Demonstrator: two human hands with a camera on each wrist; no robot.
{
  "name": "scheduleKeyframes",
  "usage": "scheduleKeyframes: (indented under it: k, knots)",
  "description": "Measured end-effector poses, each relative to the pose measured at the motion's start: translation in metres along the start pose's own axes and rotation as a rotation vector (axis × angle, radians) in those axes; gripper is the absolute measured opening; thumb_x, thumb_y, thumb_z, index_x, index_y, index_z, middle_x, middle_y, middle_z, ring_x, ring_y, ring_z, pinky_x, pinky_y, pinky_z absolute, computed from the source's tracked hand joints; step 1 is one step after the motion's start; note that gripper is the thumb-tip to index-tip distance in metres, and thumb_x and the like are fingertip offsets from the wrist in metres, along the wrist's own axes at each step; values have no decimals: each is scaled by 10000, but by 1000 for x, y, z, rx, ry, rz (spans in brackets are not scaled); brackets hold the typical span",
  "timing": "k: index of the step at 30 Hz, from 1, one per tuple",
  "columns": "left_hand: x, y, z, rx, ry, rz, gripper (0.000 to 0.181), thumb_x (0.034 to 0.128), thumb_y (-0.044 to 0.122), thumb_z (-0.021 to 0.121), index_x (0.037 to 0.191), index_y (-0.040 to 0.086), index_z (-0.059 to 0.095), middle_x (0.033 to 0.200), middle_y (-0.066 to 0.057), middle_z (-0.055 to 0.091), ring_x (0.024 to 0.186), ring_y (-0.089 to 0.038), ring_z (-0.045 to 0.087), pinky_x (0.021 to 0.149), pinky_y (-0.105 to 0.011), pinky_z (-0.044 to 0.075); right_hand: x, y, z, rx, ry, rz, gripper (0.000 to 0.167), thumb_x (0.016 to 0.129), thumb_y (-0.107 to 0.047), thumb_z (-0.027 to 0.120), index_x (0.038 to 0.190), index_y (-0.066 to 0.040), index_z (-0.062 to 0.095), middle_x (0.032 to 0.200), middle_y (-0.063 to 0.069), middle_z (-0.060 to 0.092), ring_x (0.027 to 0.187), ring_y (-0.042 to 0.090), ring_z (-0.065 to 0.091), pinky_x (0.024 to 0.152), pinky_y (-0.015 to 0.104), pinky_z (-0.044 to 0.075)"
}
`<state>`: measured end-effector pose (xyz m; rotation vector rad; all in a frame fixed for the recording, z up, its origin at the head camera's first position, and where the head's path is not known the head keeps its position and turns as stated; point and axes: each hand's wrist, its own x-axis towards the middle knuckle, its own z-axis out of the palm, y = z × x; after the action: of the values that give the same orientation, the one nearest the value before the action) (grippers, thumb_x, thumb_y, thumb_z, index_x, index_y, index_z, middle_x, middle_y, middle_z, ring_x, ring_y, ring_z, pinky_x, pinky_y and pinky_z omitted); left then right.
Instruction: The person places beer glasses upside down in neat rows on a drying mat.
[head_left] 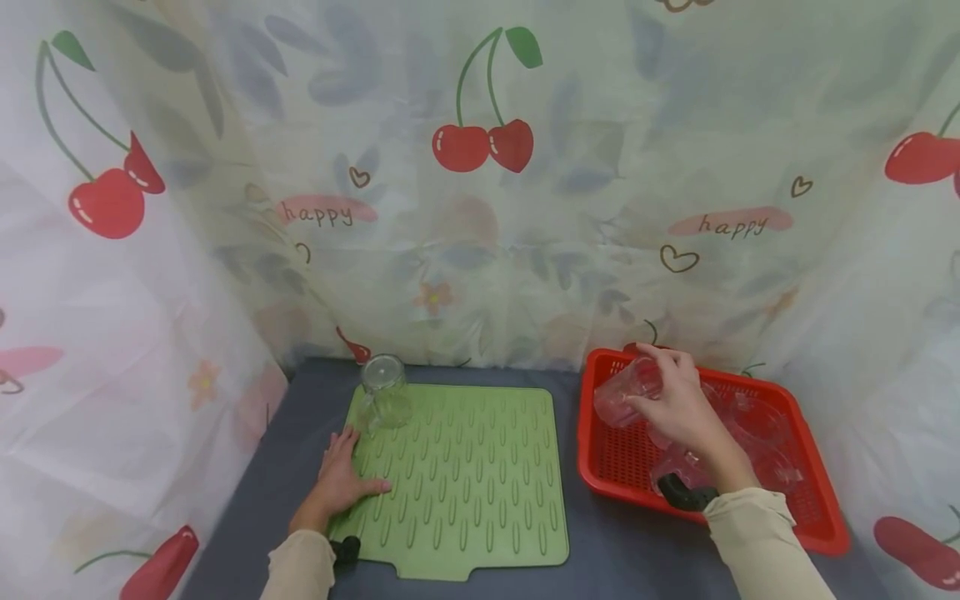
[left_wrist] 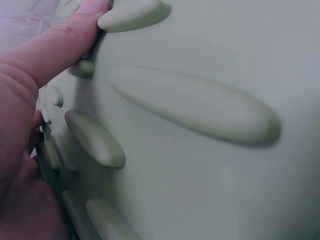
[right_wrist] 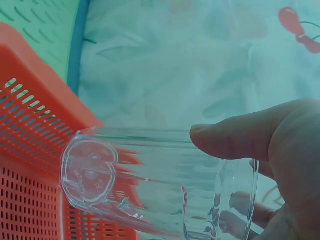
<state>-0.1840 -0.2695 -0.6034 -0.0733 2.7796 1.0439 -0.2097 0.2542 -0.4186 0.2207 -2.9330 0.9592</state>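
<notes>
Fingers (head_left: 663, 355) of the right hand (head_left: 678, 408) grip a clear glass (right_wrist: 150, 170), tipped on its side above the red basket (head_left: 587, 417)! More clear glassware (head_left: 757, 425) lies in the basket, right below those fingers. And over here, the left hand (head_left: 337, 481), fingers spread, rests on the green mat (head_left: 465, 475), a glass mug (head_left: 390, 404) standing just beyond the fingertips.

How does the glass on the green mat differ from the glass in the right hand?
The mat glass rests on the green mat; the held glass is gripped by the right hand. The mat glass stands on end; the held glass is tilted. Both are transparent.
</notes>
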Motion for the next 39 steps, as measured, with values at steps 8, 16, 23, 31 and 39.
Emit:
scheduleKeyframes:
  k: [8,16,23,31,39]
  knots:
    - [0,0,1,-3,6,6,1287,699,467,928,1594,-79,182,1689,-290,57,1555,-519,-51,1251,-679,44,-10,-9,-9,48,23,-21,869,906,-229,787,1614,-209,284,1503,254,290,1290,469,423,986,681,497]
    - [0,-2,3,5,6,10,1287,701,468,926,1594,-81,178,1688,-293,57,1552,-526,-49,1248,-685,42,-15,-16,-10,171,64,-27,803,899,-364,791,1556,-179,369,1462,220,330,1264,418,485,1031,620,511]
    - [-2,1,1,7,-4,11,1279,714,462,919,1596,-80,167,1688,-295,41,1551,-527,-56,1249,-680,27,-17,-21,-6,251,119,-29,783,897,-383,790,1515,-134,378,1467,208,386,1221,405,577,907,500,600]
    - [-3,-2,4,-29,57,62,1284,673,473,935,1567,-115,225,1658,-348,99,1532,-568,-7,1223,-718,51,-19,-27,3,368,116,26,795,924,-418,750,1524,-167,294,1413,176,499,1187,355,611,863,330,630]
    - [0,-1,2,-11,10,8,1282,709,463,921,1597,-77,171,1687,-294,58,1559,-511,-56,1257,-667,31,-17,-30,13,514,95,-22,735,958,-341,723,1529,-166,294,1420,135,473,1203,232,541,819,165,580]
